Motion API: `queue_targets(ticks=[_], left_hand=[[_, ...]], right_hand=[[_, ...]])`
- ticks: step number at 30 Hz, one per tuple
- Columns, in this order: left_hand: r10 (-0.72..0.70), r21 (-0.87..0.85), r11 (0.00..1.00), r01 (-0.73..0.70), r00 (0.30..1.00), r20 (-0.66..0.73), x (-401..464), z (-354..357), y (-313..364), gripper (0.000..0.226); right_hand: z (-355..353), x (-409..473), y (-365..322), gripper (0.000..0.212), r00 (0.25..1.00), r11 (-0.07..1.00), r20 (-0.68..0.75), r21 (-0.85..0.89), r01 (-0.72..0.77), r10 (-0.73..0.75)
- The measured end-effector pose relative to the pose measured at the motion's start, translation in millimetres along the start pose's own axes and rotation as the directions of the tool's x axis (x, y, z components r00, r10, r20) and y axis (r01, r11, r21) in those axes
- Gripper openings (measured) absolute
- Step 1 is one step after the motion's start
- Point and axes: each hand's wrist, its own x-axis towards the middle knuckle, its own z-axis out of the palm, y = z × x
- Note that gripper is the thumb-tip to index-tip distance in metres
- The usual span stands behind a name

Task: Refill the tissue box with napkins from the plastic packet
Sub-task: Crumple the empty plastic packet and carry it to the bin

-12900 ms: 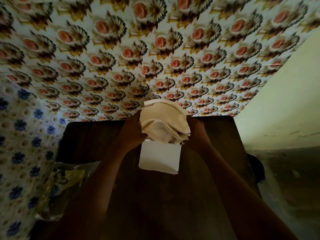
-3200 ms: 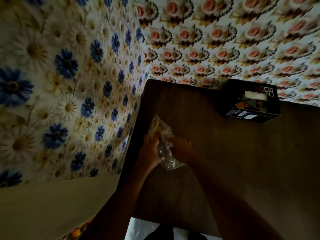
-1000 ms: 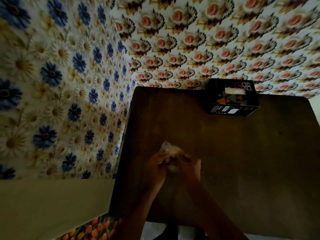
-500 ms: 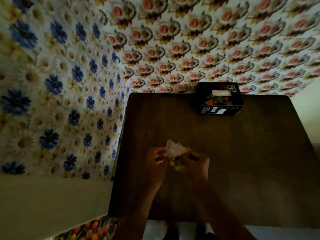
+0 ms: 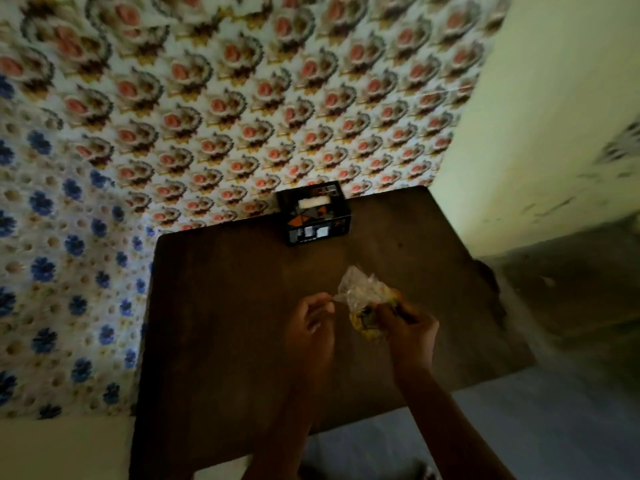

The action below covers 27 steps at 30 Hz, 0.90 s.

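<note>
dark wooden table (image 5: 221,306), black tissue box (image 5: 317,216)

A dark brown wooden table (image 5: 221,306) fills the middle of the view, its far edge running against a patterned wall covering (image 5: 242,98) printed with rows of pink roses on white, which spreads from 10 to 1 o'clock. At 9 o'clock a second covering (image 5: 52,271) shows blue and cream daisies. A plain pale wall (image 5: 554,116) stands at 2 o'clock, scuffed low down. At 4 o'clock lies a dim grey floor (image 5: 571,393)
</note>
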Motion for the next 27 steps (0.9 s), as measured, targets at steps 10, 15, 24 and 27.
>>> queue_targets(ticks=[10,15,24,27], left_hand=[[0.146,-0.011,0.989,-0.145,0.984,0.101,-85,204,29,0.022],[0.199,-0.023,0.98,-0.198,0.962,0.188,-113,287,31,0.021],[0.187,-0.02,0.982,-0.188,0.944,0.271,-106,414,17,0.019],[0.153,-0.038,0.988,-0.148,0.952,0.265,-89,458,10,0.02]], right_hand=[[-207,66,-38,0.026,0.984,0.992,-0.155,0.082,0.101,-0.087],[-292,90,-50,0.023,0.959,0.978,-0.264,0.153,0.143,-0.099],[-379,178,-44,0.02,0.948,0.979,-0.316,0.176,0.105,-0.045],[-396,225,-42,0.018,0.952,0.987,-0.301,0.131,0.09,-0.047]])
